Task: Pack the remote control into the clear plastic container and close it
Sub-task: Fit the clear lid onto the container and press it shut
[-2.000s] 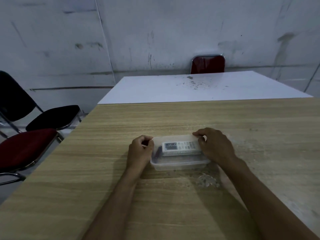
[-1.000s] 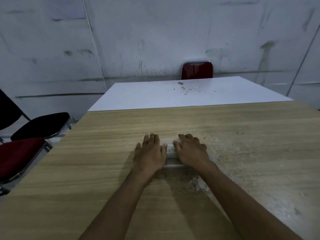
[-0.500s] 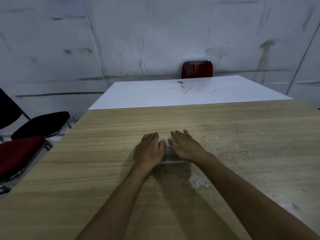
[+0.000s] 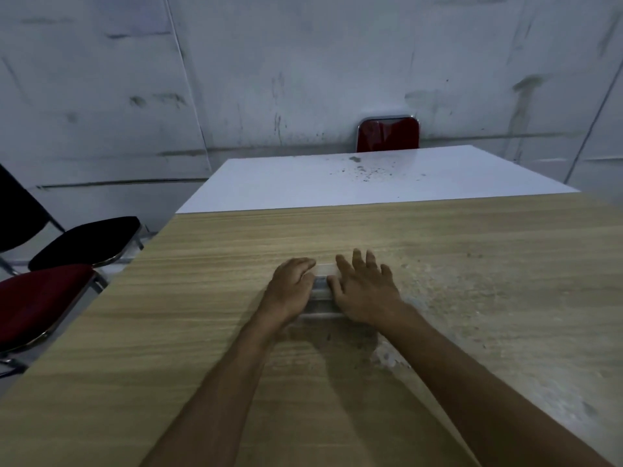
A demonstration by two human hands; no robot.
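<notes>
Head view: both hands cover the clear container.

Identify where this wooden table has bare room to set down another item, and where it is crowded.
Free: the wooden table left of the left hand, the far strip toward the white table, and right of the right hand, though dusty. Crowded: the middle, where both hands cover the clear plastic container.
</notes>
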